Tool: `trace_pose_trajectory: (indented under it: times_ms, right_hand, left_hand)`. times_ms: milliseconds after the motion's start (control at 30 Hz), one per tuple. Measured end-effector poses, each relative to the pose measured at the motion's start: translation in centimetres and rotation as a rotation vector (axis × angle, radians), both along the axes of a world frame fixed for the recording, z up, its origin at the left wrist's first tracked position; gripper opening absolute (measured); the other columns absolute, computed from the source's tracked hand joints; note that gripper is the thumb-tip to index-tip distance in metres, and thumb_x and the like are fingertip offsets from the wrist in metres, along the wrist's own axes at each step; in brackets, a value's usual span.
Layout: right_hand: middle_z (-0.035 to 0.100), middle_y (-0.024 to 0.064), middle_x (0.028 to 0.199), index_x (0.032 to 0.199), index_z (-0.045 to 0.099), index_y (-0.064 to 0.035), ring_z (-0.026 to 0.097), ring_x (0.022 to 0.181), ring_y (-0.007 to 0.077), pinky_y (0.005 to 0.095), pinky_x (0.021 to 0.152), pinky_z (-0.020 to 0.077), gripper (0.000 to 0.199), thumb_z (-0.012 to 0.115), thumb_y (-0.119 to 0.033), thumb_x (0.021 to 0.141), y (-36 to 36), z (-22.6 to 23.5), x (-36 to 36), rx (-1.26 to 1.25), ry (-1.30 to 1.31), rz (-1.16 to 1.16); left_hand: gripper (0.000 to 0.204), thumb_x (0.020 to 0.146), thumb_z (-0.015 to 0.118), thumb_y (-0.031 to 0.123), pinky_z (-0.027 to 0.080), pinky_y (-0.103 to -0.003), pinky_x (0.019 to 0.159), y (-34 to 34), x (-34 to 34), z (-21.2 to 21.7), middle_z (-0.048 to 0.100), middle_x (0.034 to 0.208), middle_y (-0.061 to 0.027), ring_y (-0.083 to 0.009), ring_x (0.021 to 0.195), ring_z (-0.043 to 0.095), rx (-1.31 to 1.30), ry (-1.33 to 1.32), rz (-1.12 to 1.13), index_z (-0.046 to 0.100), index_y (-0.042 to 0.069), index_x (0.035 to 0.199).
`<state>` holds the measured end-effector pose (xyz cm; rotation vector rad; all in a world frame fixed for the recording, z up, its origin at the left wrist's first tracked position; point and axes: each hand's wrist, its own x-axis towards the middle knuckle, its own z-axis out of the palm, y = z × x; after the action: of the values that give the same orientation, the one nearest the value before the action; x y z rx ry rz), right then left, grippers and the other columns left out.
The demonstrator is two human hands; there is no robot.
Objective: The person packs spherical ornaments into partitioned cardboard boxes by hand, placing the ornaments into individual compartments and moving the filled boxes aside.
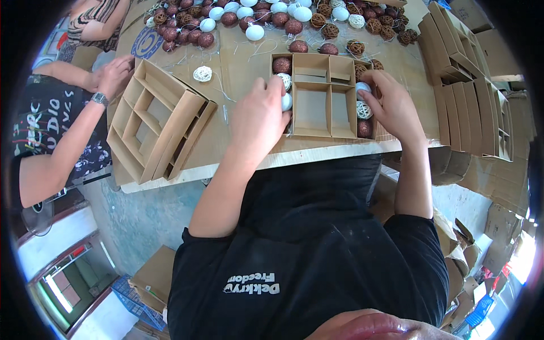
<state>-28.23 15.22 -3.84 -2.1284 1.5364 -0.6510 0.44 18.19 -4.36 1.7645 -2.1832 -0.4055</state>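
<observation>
Shirt (317,249) below, hands (255,116) (392,102) flank box (310,110), perhaps gripping balls (362,87).

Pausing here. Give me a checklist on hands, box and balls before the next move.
1. Right hand on the smooth white ball in the box's right column: ok, thumb and finger are on it.
2. Right column stocked: ok, also showing a brown wicker ball, a white wicker ball and a dark red ball.
3. Left column stocked to its near end: cannot tell, the left hand covers part of it.
4. Box well back from the table's near edge: not ok, it sits close.
5. Loose balls available: ok, piled beyond the box.
6. Co-worker's hand away from this box: ok, it's by the boxes at left.
</observation>
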Motion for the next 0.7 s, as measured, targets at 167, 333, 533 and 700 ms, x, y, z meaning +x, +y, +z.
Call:
trace_pose_trajectory:
  times_ms: [167, 333, 533, 700]
  right_hand:
    - [0.068, 0.0137, 0.107, 0.109, 0.072, -0.0019, 0.067, 0.082, 0.0300, 0.0369, 0.071, 0.0537, 0.019, 0.074, -0.017, 0.096, -0.7, -0.3, -1.3, -0.104, -0.110, -0.127]
    - [0.074, 0.0131, 0.107, 0.121, 0.074, -0.0039, 0.069, 0.081, 0.0259, 0.0363, 0.076, 0.0557, 0.031, 0.075, -0.022, 0.096, -3.9, -2.6, -4.4, -0.166, 0.034, -0.189]
    - [0.078, 0.0078, 0.102, 0.125, 0.073, -0.0047, 0.066, 0.074, 0.0130, 0.0311, 0.066, 0.0538, 0.033, 0.077, -0.018, 0.095, -1.3, 0.8, -0.2, -0.127, -0.267, -0.358]
    - [0.073, 0.0017, 0.100, 0.122, 0.075, -0.0060, 0.061, 0.078, 0.0075, 0.0245, 0.067, 0.0494, 0.032, 0.081, -0.012, 0.092, 3.9, 1.5, 6.1, 0.086, -0.415, 0.048]
  left_hand:
    - [0.045, 0.081, 0.084, 0.011, 0.056, -0.052, 0.081, 0.4, 0.6, 0.4, 0.062, 0.110, -0.0156, -0.0415, 0.097, 0.069, 0.058, 0.067, 0.006, 0.056, 0.009, 0.115]
    - [0.046, 0.082, 0.083, 0.009, 0.055, -0.050, 0.086, -0.2, 1.0, 0.5, 0.061, 0.116, -0.0155, -0.0419, 0.105, 0.067, 0.150, 0.177, -0.014, 0.056, 0.010, 0.120]
    - [0.041, 0.083, 0.081, 0.009, 0.054, -0.052, 0.081, 0.1, 0.5, -0.9, 0.069, 0.108, -0.0178, -0.0440, 0.099, 0.068, 0.034, 0.203, 0.032, 0.055, 0.009, 0.114]
    - [0.042, 0.084, 0.081, 0.009, 0.053, -0.053, 0.082, 0.0, 0.4, -1.3, 0.069, 0.108, -0.0206, -0.0446, 0.099, 0.068, 0.059, 0.209, 0.110, 0.054, 0.007, 0.115]
